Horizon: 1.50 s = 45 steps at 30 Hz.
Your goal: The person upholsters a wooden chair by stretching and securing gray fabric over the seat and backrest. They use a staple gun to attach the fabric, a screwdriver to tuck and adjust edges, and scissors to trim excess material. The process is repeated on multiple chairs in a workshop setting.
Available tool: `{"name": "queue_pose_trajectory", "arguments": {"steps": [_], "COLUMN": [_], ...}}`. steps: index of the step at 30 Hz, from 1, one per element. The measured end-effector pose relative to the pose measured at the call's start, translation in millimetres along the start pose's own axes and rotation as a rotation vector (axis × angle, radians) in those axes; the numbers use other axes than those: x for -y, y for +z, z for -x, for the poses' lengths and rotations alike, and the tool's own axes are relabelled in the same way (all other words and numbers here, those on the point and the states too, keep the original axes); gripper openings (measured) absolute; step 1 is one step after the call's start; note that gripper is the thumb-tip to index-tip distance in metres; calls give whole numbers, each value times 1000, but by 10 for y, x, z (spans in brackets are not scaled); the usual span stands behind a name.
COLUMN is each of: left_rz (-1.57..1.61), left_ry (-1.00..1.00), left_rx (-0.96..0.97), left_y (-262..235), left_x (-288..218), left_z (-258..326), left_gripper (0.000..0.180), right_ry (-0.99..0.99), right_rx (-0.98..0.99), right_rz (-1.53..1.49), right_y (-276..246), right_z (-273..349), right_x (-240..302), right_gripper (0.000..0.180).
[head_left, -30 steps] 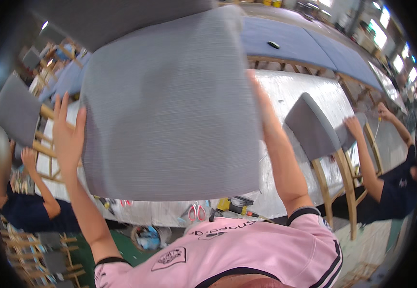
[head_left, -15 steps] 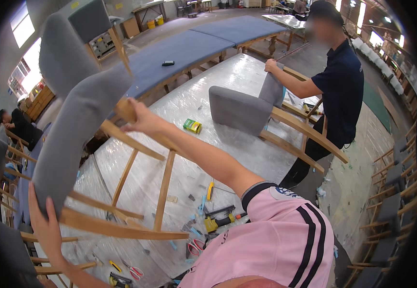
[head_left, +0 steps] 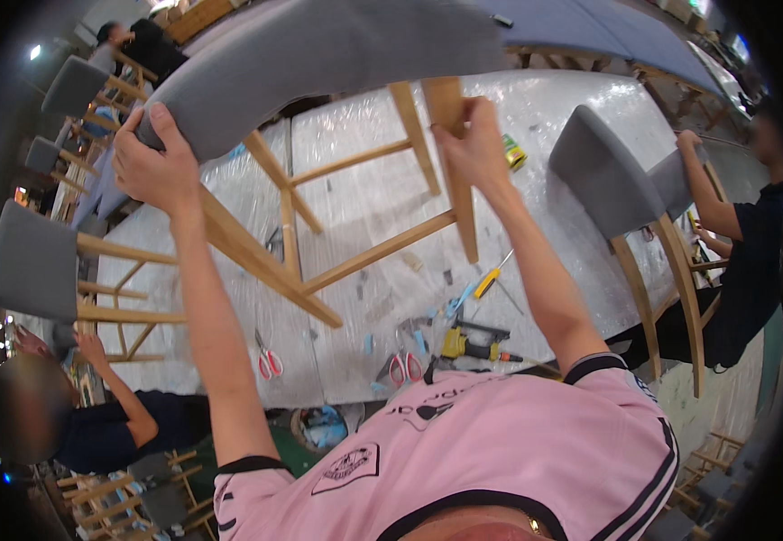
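I hold up a chair with grey upholstery (head_left: pixel 319 59) and pale wooden legs (head_left: pixel 270 257), tilted so that its legs slant down toward me over the table. My left hand (head_left: pixel 159 164) grips the left end of the padded part, with the thumb on the near side. Around the upper part of the right leg, just below the grey fabric, my right hand (head_left: pixel 480 149) is closed. The upper edge of the picture cuts off part of the upholstery.
Plastic film covers the table (head_left: pixel 364 207). On it lie a yellow nail gun (head_left: pixel 468 344), red-handled scissors (head_left: pixel 269 364), more scissors (head_left: pixel 404 368), a yellow-handled tool (head_left: pixel 487 283) and a green-yellow box (head_left: pixel 513 153). Co-workers handle chairs (head_left: pixel 603 176) at right and left (head_left: pixel 35 261).
My view has swung left. The chair has turned from standing sideways at my left to lying across in front of me, both hands still on it.
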<state>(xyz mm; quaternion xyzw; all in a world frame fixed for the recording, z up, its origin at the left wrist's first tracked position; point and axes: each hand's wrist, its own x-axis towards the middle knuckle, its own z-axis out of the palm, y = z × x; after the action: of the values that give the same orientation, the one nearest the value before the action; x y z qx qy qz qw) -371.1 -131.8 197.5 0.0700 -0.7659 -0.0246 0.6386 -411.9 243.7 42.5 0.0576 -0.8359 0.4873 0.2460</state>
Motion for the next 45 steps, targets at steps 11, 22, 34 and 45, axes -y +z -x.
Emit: {"name": "queue_pose_trajectory", "arguments": {"steps": [11,22,34,45], "left_rz": [431,379,761,922], "left_ry": [46,50,-177,245], "left_rx": [-111,195,696,573], "left_y": [-756,-1805,-1725,-1784], "left_x": [465,-20,-1773,-1954], "left_z": [627,898,485,828], "left_gripper": [31,42,26,12], "right_ry": [-40,-211,-391,-485], "right_rx": [99,406,52,42], "right_rz": [-168,-536,-617,-323], "right_y": [-194,-1229,-1187,-957], "right_z": [1238,1719,1482,1222], "right_x": [137,1015,1158,1131], "right_gripper": [35,21,29,28]}}
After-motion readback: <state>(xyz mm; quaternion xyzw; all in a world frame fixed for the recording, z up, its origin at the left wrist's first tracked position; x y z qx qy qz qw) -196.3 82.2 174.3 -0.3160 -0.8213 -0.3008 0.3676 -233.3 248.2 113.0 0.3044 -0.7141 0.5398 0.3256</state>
